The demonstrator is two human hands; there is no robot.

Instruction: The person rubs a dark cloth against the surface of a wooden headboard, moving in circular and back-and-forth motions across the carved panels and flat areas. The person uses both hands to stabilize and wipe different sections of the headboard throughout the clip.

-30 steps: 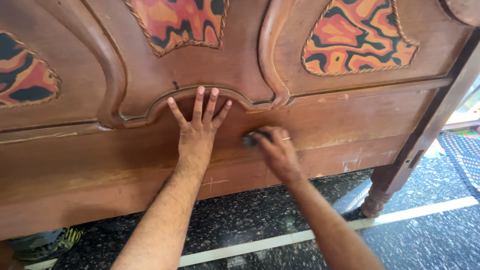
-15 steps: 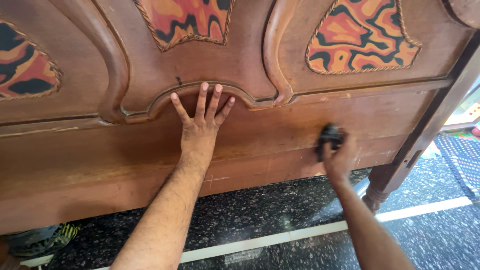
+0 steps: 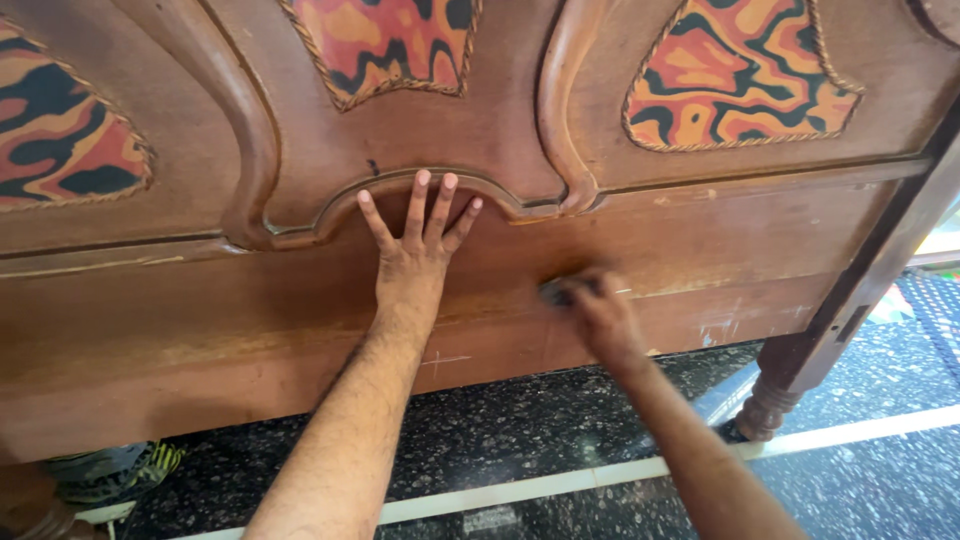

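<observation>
My left hand (image 3: 412, 258) lies flat with fingers spread against a carved brown wooden bed panel (image 3: 700, 240), just under its arched moulding. My right hand (image 3: 597, 312) presses a small dark rubbing pad (image 3: 556, 291) against the panel's lower board, to the right of my left hand. The hand is blurred with motion and covers most of the pad. Patterned red, orange and black inlays (image 3: 740, 68) sit in the panel's upper part.
A turned wooden leg (image 3: 775, 395) and a dark post (image 3: 880, 260) stand at the right. Below lies a dark speckled stone floor (image 3: 500, 430) with a white strip (image 3: 560, 480). A patterned mat (image 3: 935, 300) lies at the far right, some cloth (image 3: 110, 470) at the lower left.
My right hand swept the pad right along the lower board, then back left toward my left hand. My left hand stayed pressed flat on the panel.
</observation>
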